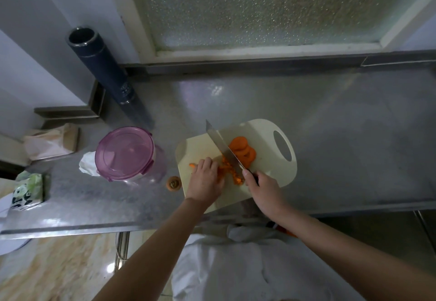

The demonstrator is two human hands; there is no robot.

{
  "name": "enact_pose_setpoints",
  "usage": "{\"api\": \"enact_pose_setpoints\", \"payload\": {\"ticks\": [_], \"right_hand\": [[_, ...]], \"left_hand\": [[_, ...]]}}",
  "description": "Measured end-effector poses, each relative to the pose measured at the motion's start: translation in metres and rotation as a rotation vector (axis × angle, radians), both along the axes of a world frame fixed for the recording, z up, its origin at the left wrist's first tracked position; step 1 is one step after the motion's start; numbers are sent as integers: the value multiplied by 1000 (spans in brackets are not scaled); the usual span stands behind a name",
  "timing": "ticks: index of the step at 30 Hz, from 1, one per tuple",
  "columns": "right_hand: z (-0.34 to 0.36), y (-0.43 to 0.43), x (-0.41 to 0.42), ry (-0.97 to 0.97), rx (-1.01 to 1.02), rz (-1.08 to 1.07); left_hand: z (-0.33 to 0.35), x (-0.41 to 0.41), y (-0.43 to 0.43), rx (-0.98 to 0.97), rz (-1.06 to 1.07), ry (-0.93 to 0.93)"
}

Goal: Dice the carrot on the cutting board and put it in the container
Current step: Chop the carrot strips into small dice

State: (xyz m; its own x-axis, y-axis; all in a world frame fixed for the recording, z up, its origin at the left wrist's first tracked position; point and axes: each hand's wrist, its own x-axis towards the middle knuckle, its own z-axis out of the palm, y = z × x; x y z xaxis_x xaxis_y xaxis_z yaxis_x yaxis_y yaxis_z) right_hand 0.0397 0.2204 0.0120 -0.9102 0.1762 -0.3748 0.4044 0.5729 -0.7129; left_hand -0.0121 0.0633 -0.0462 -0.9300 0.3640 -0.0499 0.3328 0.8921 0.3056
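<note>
A cream cutting board [200, 146] lies on the steel counter. On it sit overlapping orange carrot slices [241, 150] and a row of small diced carrot pieces [232, 170]. My right hand [265, 191] grips the black handle of a knife [223, 147], whose blade slants across the board into the dice. My left hand [206, 180] rests with curled fingers on carrot strips left of the blade. A clear container with a purple lid [126, 153] on it stands left of the board.
A carrot top end [173, 183] lies on the counter by the board's left edge. A tall dark cylinder [103, 69] stands at the back left. Crumpled white paper [87, 163], a beige bag [50, 141] and a green packet [28, 189] sit far left.
</note>
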Motion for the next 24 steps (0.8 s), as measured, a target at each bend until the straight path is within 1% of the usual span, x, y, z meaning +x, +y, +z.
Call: {"api": "enact_pose_setpoints", "payload": {"ticks": [5,12,19,24], "right_hand": [[-5,-8,1,3,56,3],[-7,-13,-4,-7,125,82],[-18,-19,-7,-14,218,127],[-21,-20,-8,-28,259,162]], "left_hand": [[-3,1,4,96,122,15],[-2,7,6,135,111,37],[-3,9,8,243,218,41],[-6,8,7,265,241,51]]}}
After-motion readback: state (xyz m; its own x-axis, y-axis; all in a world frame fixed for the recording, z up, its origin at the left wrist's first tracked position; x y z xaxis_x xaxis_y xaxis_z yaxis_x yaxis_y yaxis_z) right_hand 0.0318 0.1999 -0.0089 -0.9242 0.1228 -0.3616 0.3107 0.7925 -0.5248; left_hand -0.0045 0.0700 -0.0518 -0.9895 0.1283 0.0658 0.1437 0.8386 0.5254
